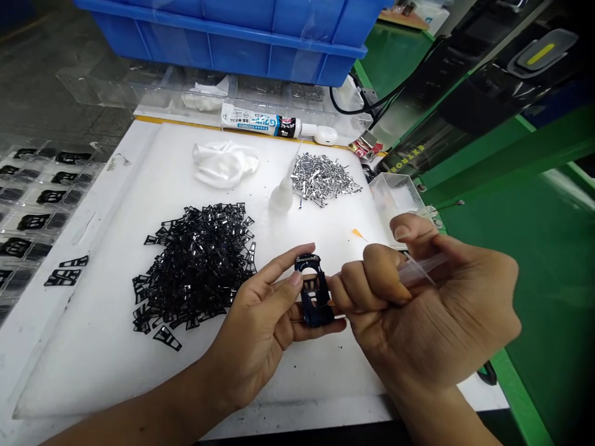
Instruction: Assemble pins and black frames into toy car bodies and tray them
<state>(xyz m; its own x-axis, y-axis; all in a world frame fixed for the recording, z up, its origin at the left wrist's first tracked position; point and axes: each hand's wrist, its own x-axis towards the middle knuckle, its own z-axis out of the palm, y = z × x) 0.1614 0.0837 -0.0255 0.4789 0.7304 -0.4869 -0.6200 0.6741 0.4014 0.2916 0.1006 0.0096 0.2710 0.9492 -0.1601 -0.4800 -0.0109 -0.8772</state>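
My left hand (267, 310) pinches a dark, glossy frame-shaped plastic part (316, 306) by its edges, fingers behind and thumb in front. My right hand (432, 303) is wrapped round a clear syringe (422, 267), thumb up at its rear end. Its tip sits at the right edge of the dark part; the fingers partly hide it. To the left lies a heap of small black plastic pieces (199, 266). Beyond the hands is a pile of small shiny metal pieces (320, 176). An orange dispensing needle tip (357, 233) lies on the white board (102, 347).
A white squeeze bottle (281, 197) stands near a crumpled white cloth (225, 162). Behind are a glue tube (260, 121) and a blue crate (232, 34). A clear box (397, 195) is at right. Trays of black parts (35, 220) lie at far left, beside loose black pieces (67, 271).
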